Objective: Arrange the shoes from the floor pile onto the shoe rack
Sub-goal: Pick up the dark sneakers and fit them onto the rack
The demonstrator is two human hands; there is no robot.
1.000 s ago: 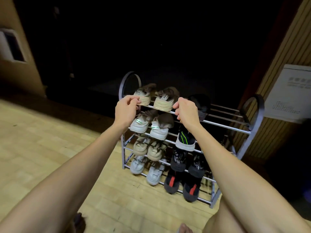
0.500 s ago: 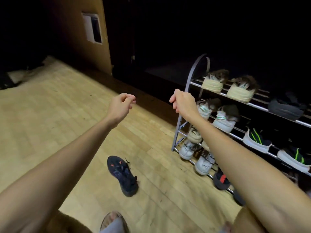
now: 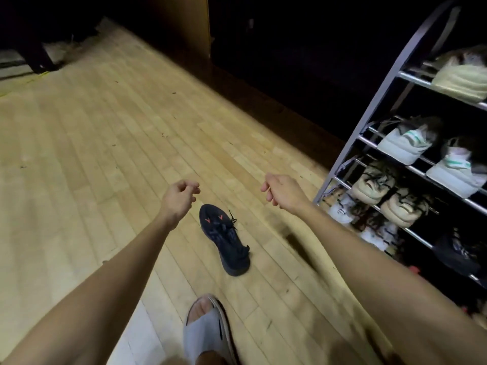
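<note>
A dark sneaker with red marks (image 3: 224, 239) lies alone on the wooden floor (image 3: 92, 143), left of the metal shoe rack (image 3: 374, 106). Above it, the left hand (image 3: 178, 198) and right hand (image 3: 283, 192) hover, fingers loosely curled, holding nothing.

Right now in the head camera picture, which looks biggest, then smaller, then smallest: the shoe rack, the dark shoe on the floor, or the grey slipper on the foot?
1. shoe rack, biggest by far.
2. and 3. dark shoe and grey slipper look about alike. The slipper is nearer the camera and partly cut off, so I won't rank them.
</note>
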